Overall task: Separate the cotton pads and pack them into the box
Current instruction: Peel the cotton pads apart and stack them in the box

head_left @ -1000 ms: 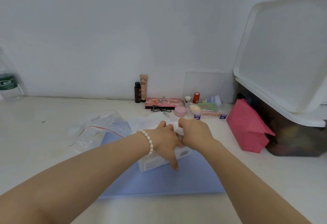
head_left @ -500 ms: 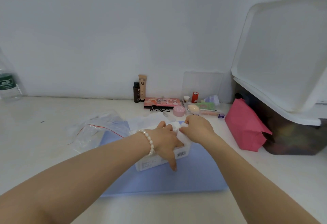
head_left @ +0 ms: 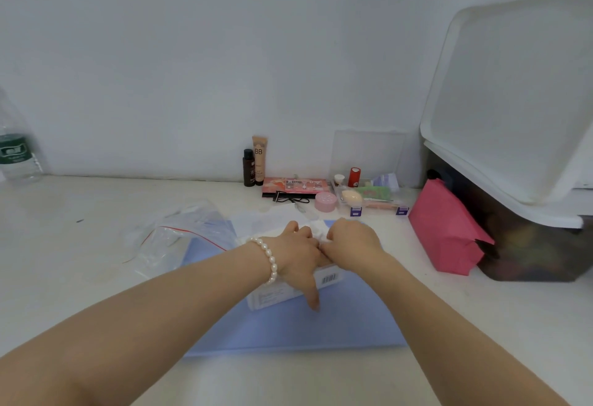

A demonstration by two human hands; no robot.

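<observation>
Both hands meet over a small white box (head_left: 282, 290) that sits on a pale blue mat (head_left: 321, 328) on the white tabletop (head_left: 64, 264). The left hand (head_left: 298, 258), with a pearl bracelet (head_left: 268, 259) at the wrist, lies across the top of the box, its little finger stretched down the near side to touch the mat, while the other fingers curl over the white cotton pads (head_left: 317, 229) bunched at the box's far end. The right hand (head_left: 349, 240) is curled, knuckles up, its fingertips pinching into the same white pads just beside the left hand, so the two hands touch. A barcode label shows on the box's near face between the wrists. To the left of the mat lies a crumpled clear zip bag (head_left: 179, 232) with a red seal line, partly overlapping the mat's corner. At the wall stand a dark small bottle (head_left: 248, 167) and a beige BB cream tube (head_left: 259, 160) side by side, with a pink eyeshadow palette (head_left: 295, 186) to their right and a round pink jar (head_left: 325, 202) in front of it. A pink pouch (head_left: 446, 232) leans against a dark storage bin (head_left: 529, 245) with a white lid (head_left: 513, 101) at the right. A water bottle (head_left: 16, 155) stands at the far left edge.
</observation>
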